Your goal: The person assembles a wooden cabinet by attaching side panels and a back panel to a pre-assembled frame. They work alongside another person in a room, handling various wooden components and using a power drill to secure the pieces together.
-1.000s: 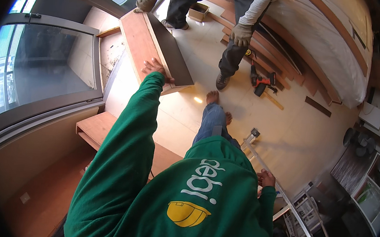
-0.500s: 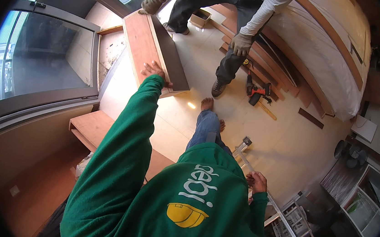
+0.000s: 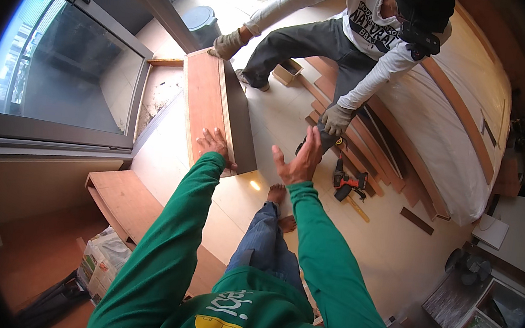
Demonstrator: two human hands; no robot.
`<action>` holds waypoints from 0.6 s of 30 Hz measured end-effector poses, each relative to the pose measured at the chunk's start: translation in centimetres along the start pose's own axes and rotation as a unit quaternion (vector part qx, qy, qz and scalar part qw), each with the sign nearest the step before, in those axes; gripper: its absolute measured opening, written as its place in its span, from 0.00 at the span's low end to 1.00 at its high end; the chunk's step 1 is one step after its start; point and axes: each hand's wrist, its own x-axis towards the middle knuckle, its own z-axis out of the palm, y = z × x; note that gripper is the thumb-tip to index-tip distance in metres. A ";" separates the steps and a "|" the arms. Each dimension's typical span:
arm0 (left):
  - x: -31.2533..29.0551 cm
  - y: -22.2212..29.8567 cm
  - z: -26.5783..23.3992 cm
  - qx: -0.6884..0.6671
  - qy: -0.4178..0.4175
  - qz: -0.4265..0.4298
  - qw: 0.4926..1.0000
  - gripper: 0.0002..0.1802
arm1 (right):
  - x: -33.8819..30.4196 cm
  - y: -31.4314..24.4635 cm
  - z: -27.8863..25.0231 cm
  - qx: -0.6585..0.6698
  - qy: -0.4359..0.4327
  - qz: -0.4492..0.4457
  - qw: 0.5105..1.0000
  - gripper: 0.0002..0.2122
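Observation:
A long wooden box section [image 3: 204, 104] with a reddish-brown face and a dark grey side stands on the floor ahead, left of centre. My left hand [image 3: 215, 145] lies on its near end, fingers spread over the reddish face near the edge. My right hand [image 3: 304, 160] is raised in the air to the right of the box, fingers stretched out and nothing in it. A co-worker's gloved hand [image 3: 228, 45] rests on the far end of the box. The co-worker's other gloved hand [image 3: 337, 119] is at their knee.
A red and black cordless drill [image 3: 348, 180] lies on the floor beside several wooden strips [image 3: 365, 142]. A plastic-wrapped bulk [image 3: 451, 112] stands at right. A low wooden piece [image 3: 122, 187] is at left, below a grey-framed glass window [image 3: 76, 64]. A small cardboard box [image 3: 287, 71] sits behind.
My right hand has let go of the metal ladder at lower right and moved up and forward. My left hand stays on the box. The view has tilted up, showing more of the co-worker.

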 end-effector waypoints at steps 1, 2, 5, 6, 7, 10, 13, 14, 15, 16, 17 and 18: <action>0.8 0.2 0.9 0.004 0.017 0.010 1.000 0.79 | 1.6 1.5 2.2 -0.007 0.008 0.015 1.000 0.43; 1.3 0.2 0.8 0.011 0.020 0.012 1.000 0.79 | 3.7 2.2 4.2 -0.010 0.013 0.031 0.999 0.43; 1.3 0.0 1.1 0.008 0.010 0.015 1.000 0.79 | 8.2 3.1 6.2 -0.010 -0.086 0.058 0.995 0.43; 0.7 -0.1 1.0 -0.003 0.003 0.019 1.000 0.79 | 9.4 3.4 5.9 -0.001 -0.134 0.073 0.988 0.42; 0.1 0.0 0.4 -0.014 0.001 0.025 1.000 0.79 | 10.9 3.6 5.3 0.008 -0.178 0.086 0.980 0.42; 0.2 0.0 0.0 -0.017 0.000 0.035 0.999 0.79 | 12.9 6.0 2.0 0.051 -0.239 0.129 0.961 0.40; 0.6 0.6 0.2 -0.011 0.009 0.022 1.000 0.78 | 10.6 9.9 -4.2 0.201 -0.222 0.183 0.936 0.36; 0.9 0.4 0.4 -0.011 0.007 0.022 1.000 0.78 | 8.1 9.6 -7.2 0.276 -0.182 0.248 0.911 0.35; 0.7 0.4 0.4 -0.006 0.005 0.015 1.000 0.78 | 4.6 8.6 -10.5 0.348 -0.136 0.310 0.874 0.34; 0.4 0.5 0.2 -0.001 0.005 0.008 1.000 0.78 | -0.2 8.1 -12.8 0.400 -0.056 0.367 0.838 0.34; 0.6 -0.1 0.6 0.000 0.006 0.005 1.000 0.78 | -6.0 7.8 -15.1 0.459 0.013 0.414 0.786 0.35; 0.5 -0.4 0.5 0.000 -0.001 0.011 1.000 0.78 | -11.1 5.2 -18.5 0.461 0.058 0.479 0.745 0.35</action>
